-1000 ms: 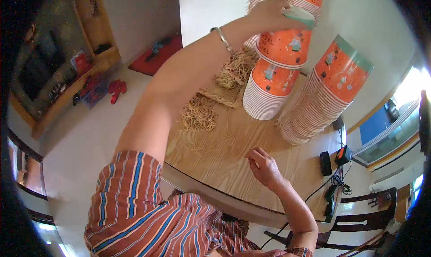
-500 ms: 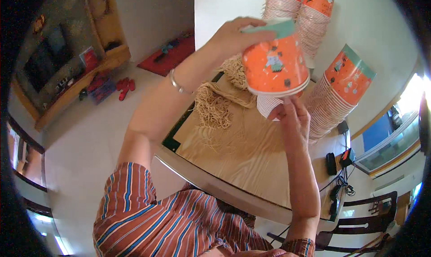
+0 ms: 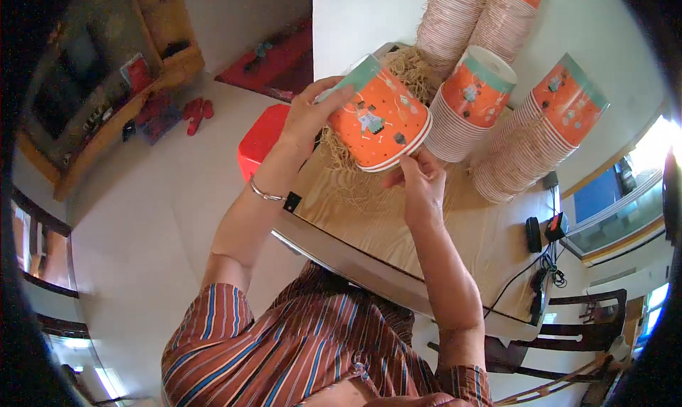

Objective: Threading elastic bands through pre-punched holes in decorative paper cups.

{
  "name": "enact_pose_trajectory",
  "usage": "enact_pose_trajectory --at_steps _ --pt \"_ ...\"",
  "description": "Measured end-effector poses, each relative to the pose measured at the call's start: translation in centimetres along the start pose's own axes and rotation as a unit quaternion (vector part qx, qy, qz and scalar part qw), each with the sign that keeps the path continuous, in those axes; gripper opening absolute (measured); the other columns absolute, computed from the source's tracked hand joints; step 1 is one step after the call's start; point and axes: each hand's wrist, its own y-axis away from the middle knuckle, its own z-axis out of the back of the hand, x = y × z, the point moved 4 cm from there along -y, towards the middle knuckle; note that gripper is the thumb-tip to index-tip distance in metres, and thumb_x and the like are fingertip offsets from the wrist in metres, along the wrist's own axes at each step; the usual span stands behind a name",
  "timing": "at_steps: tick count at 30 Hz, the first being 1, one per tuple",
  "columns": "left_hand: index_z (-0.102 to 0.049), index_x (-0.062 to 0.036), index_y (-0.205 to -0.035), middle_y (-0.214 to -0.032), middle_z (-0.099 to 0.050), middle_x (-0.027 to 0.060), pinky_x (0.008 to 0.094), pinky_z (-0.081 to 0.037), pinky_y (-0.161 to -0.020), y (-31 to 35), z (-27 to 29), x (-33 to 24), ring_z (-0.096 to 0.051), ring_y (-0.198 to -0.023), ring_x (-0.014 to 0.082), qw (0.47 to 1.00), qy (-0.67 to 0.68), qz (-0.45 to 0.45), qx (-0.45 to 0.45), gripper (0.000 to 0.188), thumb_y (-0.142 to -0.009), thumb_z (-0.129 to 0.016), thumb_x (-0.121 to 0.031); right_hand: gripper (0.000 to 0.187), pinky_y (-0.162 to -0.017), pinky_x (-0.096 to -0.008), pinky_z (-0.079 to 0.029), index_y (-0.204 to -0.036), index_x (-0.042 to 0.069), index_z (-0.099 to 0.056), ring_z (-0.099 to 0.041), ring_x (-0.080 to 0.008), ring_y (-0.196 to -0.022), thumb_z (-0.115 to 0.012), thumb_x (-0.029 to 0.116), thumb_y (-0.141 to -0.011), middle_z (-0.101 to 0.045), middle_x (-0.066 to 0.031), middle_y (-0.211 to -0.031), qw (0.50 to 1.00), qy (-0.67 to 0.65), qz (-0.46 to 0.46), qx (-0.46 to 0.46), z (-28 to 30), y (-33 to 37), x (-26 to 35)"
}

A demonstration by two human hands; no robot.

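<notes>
An orange paper bucket with a green band and cartoon figures hangs tilted over the table, its white rim toward the lower right. My left hand grips it at the green end, thumb on top. At the rim, my right hand pinches the edge from below; two rim lines show there, so a second bucket may sit inside. Just right of it stands a stack of like buckets, bottom up. Partly hidden behind the held bucket lie bundles of tan string.
Another bucket stack leans at the right of the wooden table, and tall stacks rise at the back. A red stool stands left of the table. Black cables and a dark chair are at the right.
Both hands have brought the bucket left and lower, away from the middle stack, which now shows in full. The view has shifted, and the red stool has come into sight.
</notes>
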Motion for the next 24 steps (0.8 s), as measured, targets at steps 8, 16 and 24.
enact_pose_trajectory --at_steps 8,16,24 --pt "-0.058 -0.0013 -0.12 -0.104 -0.064 0.0087 0.0282 -0.048 -0.082 1.4 0.8 0.5 -0.061 -0.093 0.0159 0.999 -0.018 0.022 -0.042 0.053 -0.078 -0.075 -0.028 0.019 -0.05 -0.0309 -0.052 -0.096 -0.002 -0.059 -0.063 -0.0172 -0.055 -0.054 0.013 -0.086 -0.065 -0.01 -0.073 0.994 -0.076 -0.039 -0.062 -0.8 1.4 -2.8" --pt "-0.033 -0.0017 -0.141 -0.139 -0.039 0.0168 0.0366 -0.039 -0.101 1.6 2.3 -0.8 -0.044 -0.125 0.0254 0.995 -0.037 0.059 0.077 0.083 -0.081 -0.069 -0.044 0.018 -0.053 -0.0283 -0.054 -0.099 -0.003 -0.059 -0.063 -0.0162 -0.058 -0.051 0.01 -0.09 -0.065 -0.0102 -0.078 0.999 -0.005 0.022 -0.032 -1.5 3.1 -2.2" --pt "-0.037 -0.0025 -0.138 -0.133 -0.05 0.0098 0.0351 -0.038 -0.104 2.0 1.0 1.1 -0.046 -0.124 0.0203 0.963 0.059 0.095 0.245 0.072 -0.085 -0.065 -0.042 0.005 -0.051 -0.026 -0.047 -0.085 0.001 -0.056 -0.057 -0.0075 -0.058 -0.058 0.001 -0.08 -0.057 -0.0033 -0.066 0.974 0.175 0.141 -0.004 -0.6 5.6 -0.5"
